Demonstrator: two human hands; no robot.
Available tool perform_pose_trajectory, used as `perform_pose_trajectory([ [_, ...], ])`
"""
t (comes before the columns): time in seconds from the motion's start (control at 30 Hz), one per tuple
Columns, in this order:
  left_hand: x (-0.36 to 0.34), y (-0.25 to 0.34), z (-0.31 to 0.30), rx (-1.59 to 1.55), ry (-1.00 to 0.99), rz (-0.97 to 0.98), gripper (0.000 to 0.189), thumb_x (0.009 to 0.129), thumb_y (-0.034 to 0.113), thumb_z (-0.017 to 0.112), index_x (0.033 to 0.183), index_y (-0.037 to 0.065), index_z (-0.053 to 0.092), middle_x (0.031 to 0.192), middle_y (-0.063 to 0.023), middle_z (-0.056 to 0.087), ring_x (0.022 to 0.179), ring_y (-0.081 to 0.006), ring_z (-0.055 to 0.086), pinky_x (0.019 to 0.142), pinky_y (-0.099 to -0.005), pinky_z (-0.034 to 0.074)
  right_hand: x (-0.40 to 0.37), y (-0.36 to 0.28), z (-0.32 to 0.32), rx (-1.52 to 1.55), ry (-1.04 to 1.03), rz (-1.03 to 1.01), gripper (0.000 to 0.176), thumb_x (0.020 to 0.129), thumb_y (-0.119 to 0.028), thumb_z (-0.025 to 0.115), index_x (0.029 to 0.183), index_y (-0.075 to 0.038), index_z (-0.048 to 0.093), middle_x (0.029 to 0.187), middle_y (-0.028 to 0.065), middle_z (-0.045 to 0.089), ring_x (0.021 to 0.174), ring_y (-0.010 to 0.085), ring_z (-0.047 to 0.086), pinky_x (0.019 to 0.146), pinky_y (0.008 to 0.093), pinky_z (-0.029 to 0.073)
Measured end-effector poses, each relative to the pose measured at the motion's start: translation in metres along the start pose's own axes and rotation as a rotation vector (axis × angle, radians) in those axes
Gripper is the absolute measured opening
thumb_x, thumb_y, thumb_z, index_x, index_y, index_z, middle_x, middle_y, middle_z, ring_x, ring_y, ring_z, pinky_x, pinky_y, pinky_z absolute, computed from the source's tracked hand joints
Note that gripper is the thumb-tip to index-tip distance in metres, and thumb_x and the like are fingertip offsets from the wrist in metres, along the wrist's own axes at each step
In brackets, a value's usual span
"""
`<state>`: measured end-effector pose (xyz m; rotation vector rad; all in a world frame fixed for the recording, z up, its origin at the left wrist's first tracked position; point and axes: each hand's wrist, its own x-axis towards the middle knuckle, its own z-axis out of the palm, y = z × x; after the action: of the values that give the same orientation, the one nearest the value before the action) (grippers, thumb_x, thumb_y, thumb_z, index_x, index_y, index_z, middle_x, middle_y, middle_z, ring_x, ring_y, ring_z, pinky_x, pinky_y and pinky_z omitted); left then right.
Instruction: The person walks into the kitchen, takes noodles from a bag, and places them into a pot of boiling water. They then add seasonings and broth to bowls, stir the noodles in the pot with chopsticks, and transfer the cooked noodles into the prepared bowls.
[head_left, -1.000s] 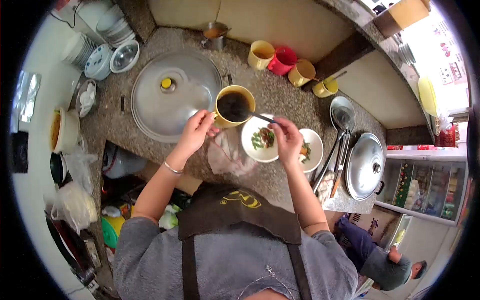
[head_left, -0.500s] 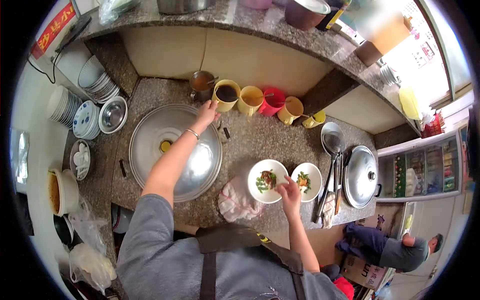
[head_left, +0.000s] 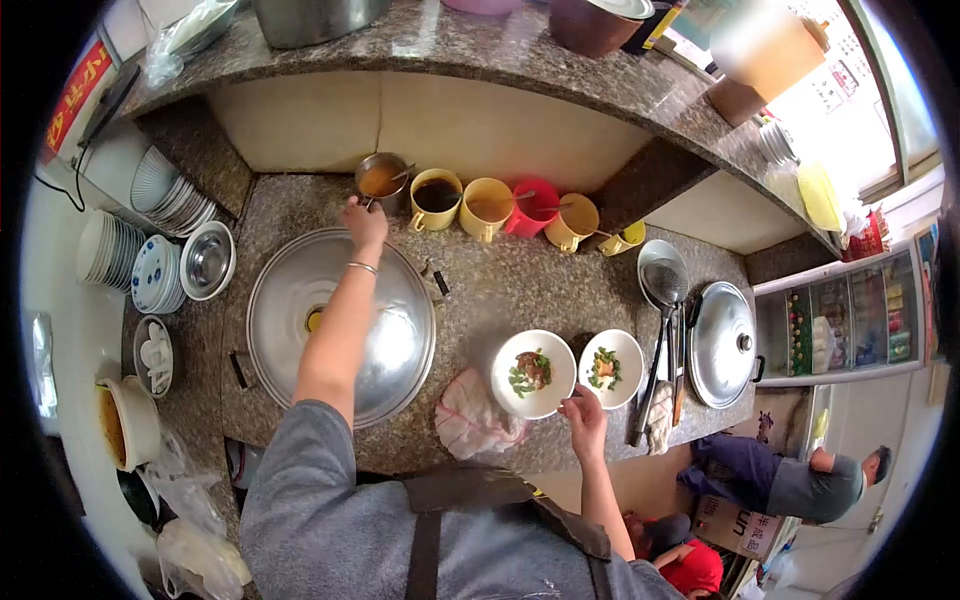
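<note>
My left hand (head_left: 366,222), with a bracelet on its wrist, is closed round the handle of a metal cup (head_left: 394,202) of orange-brown sauce at the back of the counter. To the right of the cup stands a yellow mug of dark liquid (head_left: 436,216). Two white bowls, a left one (head_left: 507,372) and a right one (head_left: 625,388), hold chopped greens and dabs of sauce. My right hand (head_left: 587,418) is at the lower right rim of the left bowl, fingers pinched together; what they hold, if anything, is too small to tell.
A large round metal lid (head_left: 385,335) lies under my left forearm. More mugs (head_left: 488,225) line the back. Ladles (head_left: 661,365), a lidded pan (head_left: 722,350) and a cloth (head_left: 473,420) lie to the right. Stacked plates (head_left: 155,275) stand left. Two other people (head_left: 815,485) (head_left: 690,565) are at lower right.
My left hand has moved left from the yellow mug of dark liquid to the metal cup's handle. My right hand has dropped from above the left bowl to its rim. The view has shifted slightly.
</note>
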<state>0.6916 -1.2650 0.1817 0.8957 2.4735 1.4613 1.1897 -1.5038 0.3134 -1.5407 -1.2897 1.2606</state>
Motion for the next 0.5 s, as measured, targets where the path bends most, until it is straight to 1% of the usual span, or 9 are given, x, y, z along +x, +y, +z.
perform_pose_trajectory([
  [0.03, 0.012, -0.022, 0.013, 0.100, -0.020, -0.087, 0.032, 0.083, 0.022, 0.061, 0.105, 0.000, 0.052, 0.095, -0.0148, 0.058, 0.085, -0.0304, 0.058, 0.077, -0.0390, 0.049, -0.001, 0.001, -0.002, -0.007, 0.007, 0.008, 0.035, 0.087, -0.006, 0.058, 0.120, 0.004, 0.050, 0.086, 0.0062, 0.061, 0.079, 0.0112, 0.061, 0.070, 0.0249, 0.049],
  [0.07, 0.016, -0.014, 0.005, 0.094, -0.021, -0.081, 0.032, 0.083, 0.022, 0.061, 0.105, 0.000, 0.052, 0.095, -0.0148, 0.058, 0.085, -0.0304, 0.058, 0.077, -0.0390, 0.049, -0.002, 0.000, -0.003, -0.005, 0.014, 0.003, 0.035, 0.087, -0.006, 0.058, 0.120, 0.004, 0.050, 0.086, 0.0062, 0.061, 0.079, 0.0112, 0.061, 0.070, 0.0249, 0.049],
  [0.13, 0.020, 0.009, -0.022, -0.454, -0.422, -0.519, 0.030, 0.088, 0.027, 0.057, 0.102, 0.000, 0.053, 0.089, -0.0107, 0.057, 0.071, -0.0207, 0.059, 0.062, -0.0327, 0.052, -0.006, -0.002, -0.006, -0.082, 0.009, 0.032, 0.033, 0.086, -0.005, 0.058, 0.117, 0.004, 0.052, 0.084, 0.0050, 0.062, 0.077, 0.0092, 0.060, 0.069, 0.0240, 0.048],
  [0.17, 0.023, 0.007, -0.025, -0.457, -0.428, -0.507, 0.030, 0.088, 0.027, 0.057, 0.102, 0.000, 0.053, 0.089, -0.0107, 0.057, 0.071, -0.0207, 0.059, 0.062, -0.0327, 0.052, -0.008, -0.004, -0.007, -0.075, 0.019, 0.025, 0.033, 0.086, -0.005, 0.058, 0.117, 0.004, 0.052, 0.084, 0.0050, 0.062, 0.077, 0.0092, 0.060, 0.069, 0.0240, 0.048],
  [0.23, 0.028, 0.000, -0.027, -0.542, -0.458, -0.543, 0.030, 0.092, 0.031, 0.052, 0.100, 0.002, 0.053, 0.085, -0.0072, 0.057, 0.063, -0.0140, 0.057, 0.052, -0.0274, 0.051, -0.011, -0.005, -0.009, -0.149, -0.008, 0.037, 0.031, 0.088, -0.002, 0.054, 0.118, 0.007, 0.048, 0.088, 0.0096, 0.062, 0.078, 0.0141, 0.062, 0.071, 0.0274, 0.052],
  [0.27, 0.025, 0.003, -0.029, -0.511, -0.450, -0.525, 0.026, 0.093, 0.029, 0.050, 0.096, 0.004, 0.054, 0.084, -0.0051, 0.056, 0.062, -0.0134, 0.055, 0.054, -0.0280, 0.051, -0.012, -0.003, -0.011, -0.144, 0.000, 0.031, 0.031, 0.088, -0.002, 0.054, 0.118, 0.007, 0.048, 0.088, 0.0096, 0.062, 0.078, 0.0141, 0.062, 0.071, 0.0274, 0.052],
  [0.37, 0.019, 0.001, -0.038, -0.487, -0.464, -0.399, 0.023, 0.094, 0.027, 0.049, 0.093, 0.005, 0.054, 0.081, -0.0030, 0.054, 0.062, -0.0118, 0.053, 0.056, -0.0266, 0.051, -0.017, 0.003, -0.019, -0.101, -0.008, 0.035, 0.031, 0.088, -0.002, 0.053, 0.117, 0.006, 0.049, 0.087, 0.0093, 0.062, 0.078, 0.0136, 0.062, 0.071, 0.0268, 0.052],
  [0.4, 0.013, 0.005, -0.049, -0.482, -0.458, -0.403, 0.023, 0.094, 0.027, 0.049, 0.093, 0.005, 0.054, 0.081, -0.0030, 0.054, 0.062, -0.0118, 0.053, 0.056, -0.0266, 0.051, -0.017, 0.003, -0.021, -0.133, -0.021, 0.033, 0.031, 0.088, -0.002, 0.053, 0.118, 0.006, 0.049, 0.087, 0.0094, 0.062, 0.079, 0.0137, 0.062, 0.071, 0.0270, 0.052],
  [0.5, -0.009, 0.050, -0.100, -0.561, -0.454, -0.347, 0.021, 0.094, 0.025, 0.048, 0.091, 0.005, 0.054, 0.079, -0.0010, 0.053, 0.063, -0.0098, 0.051, 0.058, -0.0247, 0.050, -0.012, -0.002, -0.018, -0.133, -0.041, -0.001, 0.032, 0.088, -0.005, 0.055, 0.118, 0.004, 0.050, 0.088, 0.0082, 0.063, 0.078, 0.0123, 0.061, 0.070, 0.0260, 0.050],
])
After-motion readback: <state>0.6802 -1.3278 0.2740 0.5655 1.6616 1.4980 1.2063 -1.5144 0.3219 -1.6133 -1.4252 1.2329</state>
